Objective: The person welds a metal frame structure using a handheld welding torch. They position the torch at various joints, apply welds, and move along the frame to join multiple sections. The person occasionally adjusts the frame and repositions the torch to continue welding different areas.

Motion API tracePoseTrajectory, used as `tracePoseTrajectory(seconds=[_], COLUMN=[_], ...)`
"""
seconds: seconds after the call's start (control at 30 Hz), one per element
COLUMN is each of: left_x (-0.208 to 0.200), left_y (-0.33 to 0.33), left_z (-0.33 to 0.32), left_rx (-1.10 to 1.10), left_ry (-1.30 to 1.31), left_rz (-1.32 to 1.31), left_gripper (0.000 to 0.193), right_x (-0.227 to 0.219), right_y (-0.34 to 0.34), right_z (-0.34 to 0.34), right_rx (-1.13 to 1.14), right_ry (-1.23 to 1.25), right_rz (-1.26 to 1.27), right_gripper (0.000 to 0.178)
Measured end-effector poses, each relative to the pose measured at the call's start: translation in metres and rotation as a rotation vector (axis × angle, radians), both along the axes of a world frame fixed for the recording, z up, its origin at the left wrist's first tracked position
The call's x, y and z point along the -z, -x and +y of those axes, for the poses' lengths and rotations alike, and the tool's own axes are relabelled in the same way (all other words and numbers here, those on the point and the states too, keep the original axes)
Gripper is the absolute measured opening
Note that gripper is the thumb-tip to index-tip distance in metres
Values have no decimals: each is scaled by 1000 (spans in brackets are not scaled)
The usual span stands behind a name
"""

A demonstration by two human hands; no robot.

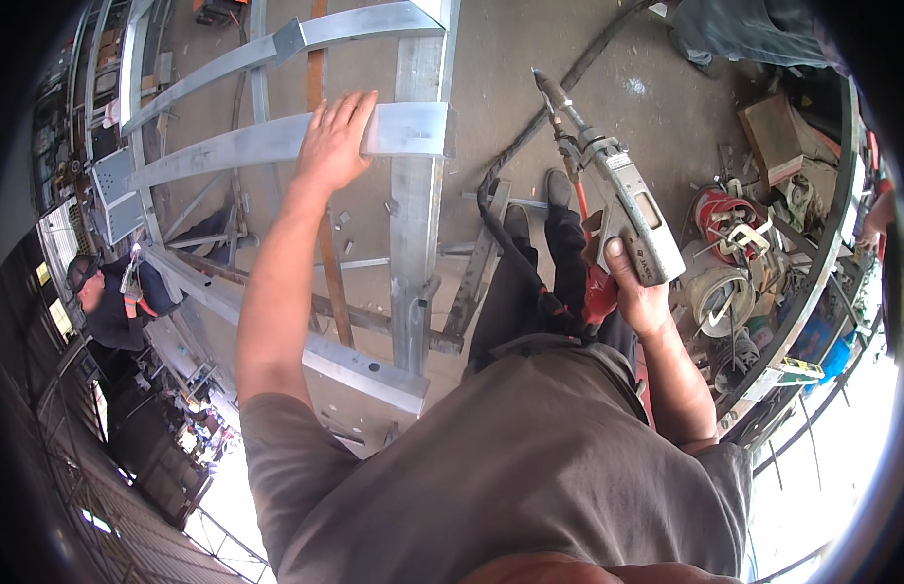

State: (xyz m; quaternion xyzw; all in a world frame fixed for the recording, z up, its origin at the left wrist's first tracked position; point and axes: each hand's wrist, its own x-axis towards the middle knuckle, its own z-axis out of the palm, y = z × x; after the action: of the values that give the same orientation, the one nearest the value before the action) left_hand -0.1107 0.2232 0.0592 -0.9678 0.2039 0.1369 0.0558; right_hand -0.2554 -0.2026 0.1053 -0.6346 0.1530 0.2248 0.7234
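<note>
My left hand (337, 141) lies with its fingers stretched out on a grey metal crossbar (413, 129), near where the bar meets an upright beam (413, 224). The bar belongs to a large metal frame on my left. In my right hand (639, 292) is a handheld welding gun (627, 200), with a grey body, a red lower part and a pointed nozzle. The fingers wrap round the rear of the gun, partly hidden behind it. Its nozzle points away from me, up and to the left, apart from the frame.
A thick dark cable (506, 161) crosses the floor. At right stand a red bucket (722, 222), a white bucket (715, 292) and a cardboard box (771, 141), beside a metal rail (824, 273). Another person (121, 302) is at far left; someone's clothed leg (754, 29) shows at top right.
</note>
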Motion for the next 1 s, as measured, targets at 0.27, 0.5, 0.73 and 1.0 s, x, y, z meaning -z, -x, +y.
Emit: tracePoseTrajectory(seconds=[0.27,0.5,0.73,1.0], left_x=[3,7,15,13], left_y=[-12,-43,-82,-99], left_z=[5,-3,-1,-2], left_rx=[-63,-143,-138,-100], left_ry=[-15,-28,0,-23], left_rz=[29,-109,-190,-43], left_gripper=[84,81,86,97], right_x=[-8,-15,-18,-21], right_y=[6,9,6,0], right_z=[13,20,26,35], right_rx=[26,-21,12,14], right_ry=[14,110,117,83], right_rz=[3,12,18,-28], right_gripper=[36,38,40,40])
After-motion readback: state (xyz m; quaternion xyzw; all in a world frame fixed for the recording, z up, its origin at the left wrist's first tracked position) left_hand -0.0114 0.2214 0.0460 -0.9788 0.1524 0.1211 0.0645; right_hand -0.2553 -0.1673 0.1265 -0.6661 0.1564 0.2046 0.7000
